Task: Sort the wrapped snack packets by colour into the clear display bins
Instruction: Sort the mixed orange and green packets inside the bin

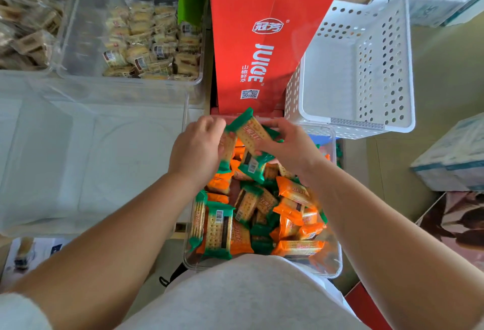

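**Green packets lifted from mixed bin; placement pending**

Nearest the person, the mixed bin (337,264) held orange packets (296,247) heaped among green ones, so sorting was judged far from complete. Above its far end both hands were engaged. The right hand (290,143) pinched a green packet (251,130), fingers curled, holding it raised above the heap. The left hand (196,149) was curled round a second green packet (226,150), set against the first. To the left stood a large clear bin (91,159), apart from the hands. Beyond it, a further clear bin (78,15) held pale wrapped snacks (146,41). A red juice carton (262,41) and a white perforated basket (366,67) stood farthest. Judgement: picking was in hand. The next move called for carrying the green packets to one bin and releasing them there, with no orange among them.
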`<action>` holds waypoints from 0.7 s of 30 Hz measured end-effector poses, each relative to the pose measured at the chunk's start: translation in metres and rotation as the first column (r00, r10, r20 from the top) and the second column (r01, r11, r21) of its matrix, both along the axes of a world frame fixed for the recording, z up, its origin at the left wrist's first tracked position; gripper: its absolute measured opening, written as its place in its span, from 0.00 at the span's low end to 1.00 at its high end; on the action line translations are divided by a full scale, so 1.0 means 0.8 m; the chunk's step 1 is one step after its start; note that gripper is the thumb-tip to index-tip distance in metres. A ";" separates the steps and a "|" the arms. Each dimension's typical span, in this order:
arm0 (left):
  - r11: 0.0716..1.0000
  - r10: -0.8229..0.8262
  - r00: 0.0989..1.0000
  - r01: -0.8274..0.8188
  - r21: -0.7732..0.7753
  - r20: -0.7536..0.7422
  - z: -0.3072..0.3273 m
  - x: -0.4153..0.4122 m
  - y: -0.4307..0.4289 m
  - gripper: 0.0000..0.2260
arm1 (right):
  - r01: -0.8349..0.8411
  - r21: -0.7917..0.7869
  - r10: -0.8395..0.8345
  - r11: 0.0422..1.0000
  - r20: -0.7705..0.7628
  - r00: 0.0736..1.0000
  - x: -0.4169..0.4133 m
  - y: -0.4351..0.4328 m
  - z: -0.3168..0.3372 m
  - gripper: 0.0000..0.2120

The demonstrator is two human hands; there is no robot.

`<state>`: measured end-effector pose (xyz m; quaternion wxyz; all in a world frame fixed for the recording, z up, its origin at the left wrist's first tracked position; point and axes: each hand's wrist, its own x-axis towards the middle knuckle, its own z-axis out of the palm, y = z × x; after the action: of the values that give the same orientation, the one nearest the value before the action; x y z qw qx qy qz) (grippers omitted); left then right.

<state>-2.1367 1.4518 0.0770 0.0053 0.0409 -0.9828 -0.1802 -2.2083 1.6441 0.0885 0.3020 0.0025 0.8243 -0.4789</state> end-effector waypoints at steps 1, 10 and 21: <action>0.997 -0.031 0.999 0.030 -0.068 -0.014 -0.003 0.000 -0.003 0.11 | -0.003 -0.006 0.003 1.000 0.002 1.000 0.001 -0.005 -0.006 0.20; 0.958 -0.250 0.967 0.255 -0.133 0.057 -0.006 0.039 -0.003 0.25 | -0.104 0.119 0.120 0.988 -0.138 0.983 0.010 -0.033 -0.031 0.20; 0.949 -0.255 0.955 0.278 -0.150 0.154 -0.016 0.032 0.006 0.25 | -0.719 0.579 0.800 0.385 0.178 0.572 0.071 0.004 -0.032 0.18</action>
<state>-2.1112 1.4566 0.0640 -0.0808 -0.0812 -0.9892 -0.0914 -2.1511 1.6474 0.0627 0.4153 -0.3120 0.8545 -0.0014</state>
